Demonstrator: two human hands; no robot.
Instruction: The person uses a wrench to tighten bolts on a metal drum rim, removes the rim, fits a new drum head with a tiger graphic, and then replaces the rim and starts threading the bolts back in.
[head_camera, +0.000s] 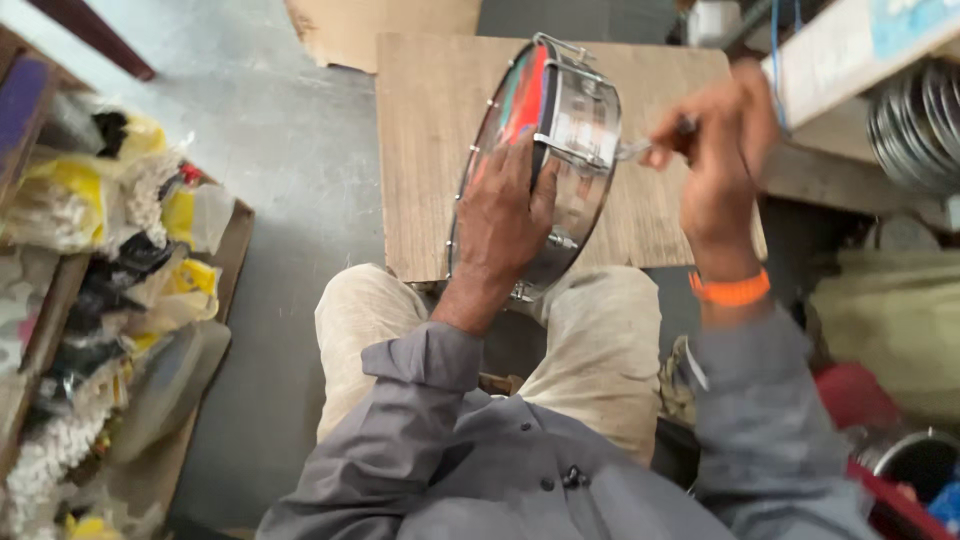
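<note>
While it stands on edge across the person's knees, the small drum (540, 150) leans against a wooden board (430, 150) lying on the grey concrete floor (290, 150). Shell is shiny chrome metal, round and shallow, with tension rods and lugs round the rim; the head is a smooth skin, printed red and green. Looks light but rigid, probably slick on the chrome (rods give better purchase), and the skin is likely the fragile part, so hold by rim or shell. Left hand (505, 220) lies spread over the head's edge, fingers curled over the rim, gripping the drum steady. Right hand (715, 150) is clenched on a small metal tool (640, 148) (tuning key, probably) whose tip meets a lug on the shell. Orange wristband (732, 290) on the right wrist, grey sleeves, beige trousers. Left of the legs, a low tray of crumpled plastic bags (110, 250), yellow, white and black. Upper right, stacked metal hoops (920, 125) under a shelf; cardboard (380, 30) lies beyond the board.
</note>
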